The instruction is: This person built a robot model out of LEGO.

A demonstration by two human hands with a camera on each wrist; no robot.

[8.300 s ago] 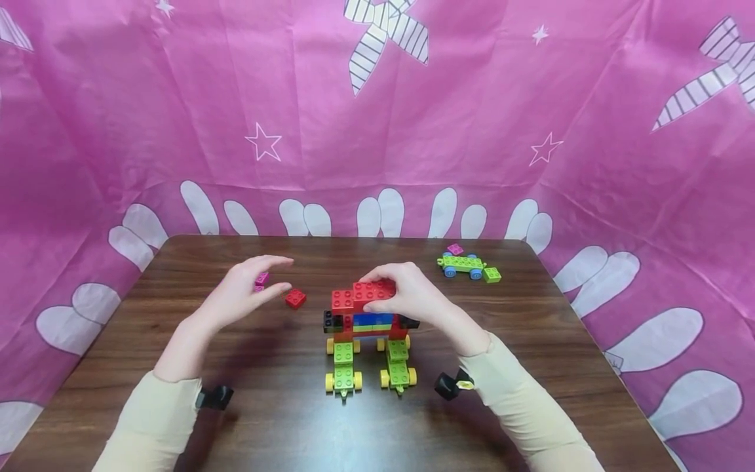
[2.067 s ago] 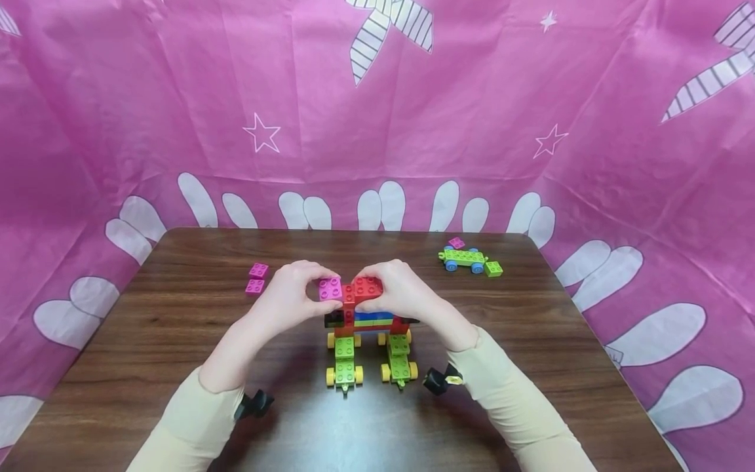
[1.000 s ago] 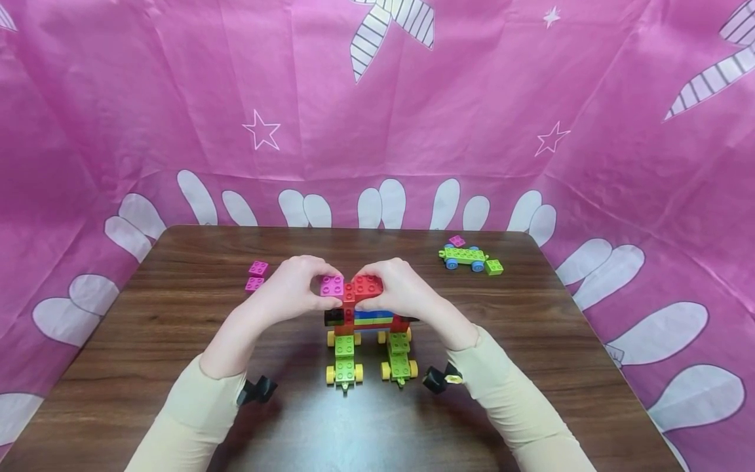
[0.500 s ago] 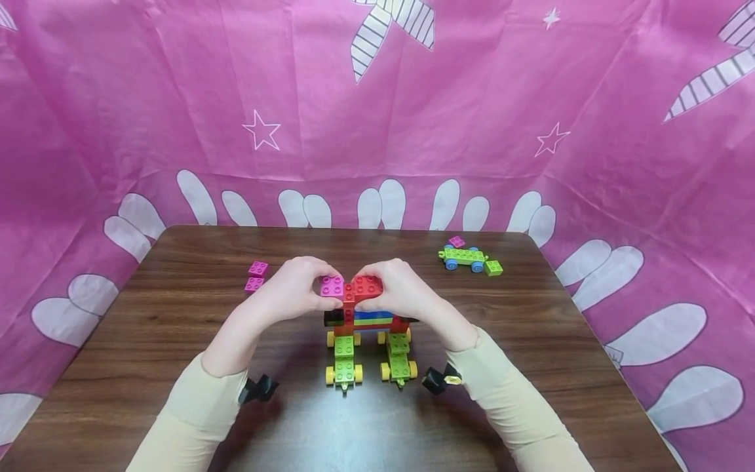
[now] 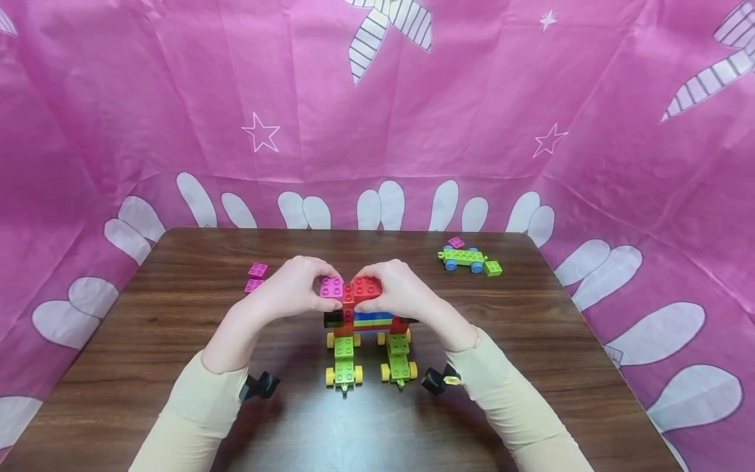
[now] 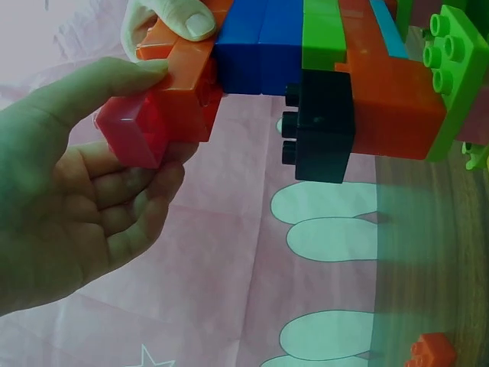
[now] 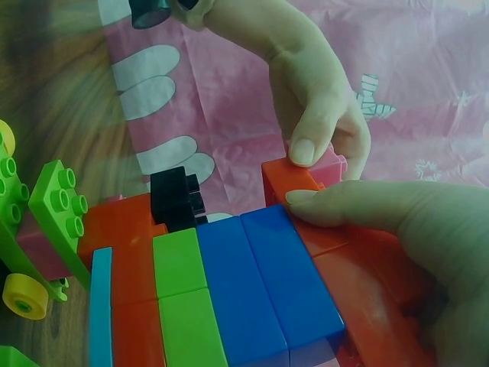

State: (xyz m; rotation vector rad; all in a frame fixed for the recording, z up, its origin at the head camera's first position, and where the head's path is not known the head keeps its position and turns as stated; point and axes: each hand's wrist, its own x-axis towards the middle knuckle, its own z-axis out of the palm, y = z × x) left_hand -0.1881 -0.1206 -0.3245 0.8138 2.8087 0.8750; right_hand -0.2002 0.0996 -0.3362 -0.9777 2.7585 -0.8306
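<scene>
A model of toy building bricks stands mid-table in the head view. It rides on two lime-green wheeled bases (image 5: 345, 371), with blue bricks (image 7: 252, 279) and red ones stacked above. My left hand (image 5: 291, 288) pinches a pink brick (image 5: 331, 287) against the top left end, where it overhangs a red brick (image 5: 348, 293). In the left wrist view its thumb lies across the pink brick (image 6: 131, 131) and the red one beside it. My right hand (image 5: 396, 287) grips a red brick (image 5: 367, 286) on top. A black brick (image 6: 325, 126) sticks out at the side.
Two pink bricks (image 5: 257, 269) lie left of the model. At the back right stand a lime car base (image 5: 463, 257) with blue wheels, a green brick (image 5: 493, 268) and a pink brick (image 5: 456, 242). One loose red brick (image 6: 432, 352) shows in the left wrist view.
Since the oldest frame my left hand has come right from above the table and now pinches a pink brick on the model. Both hands have barely moved over the last second.
</scene>
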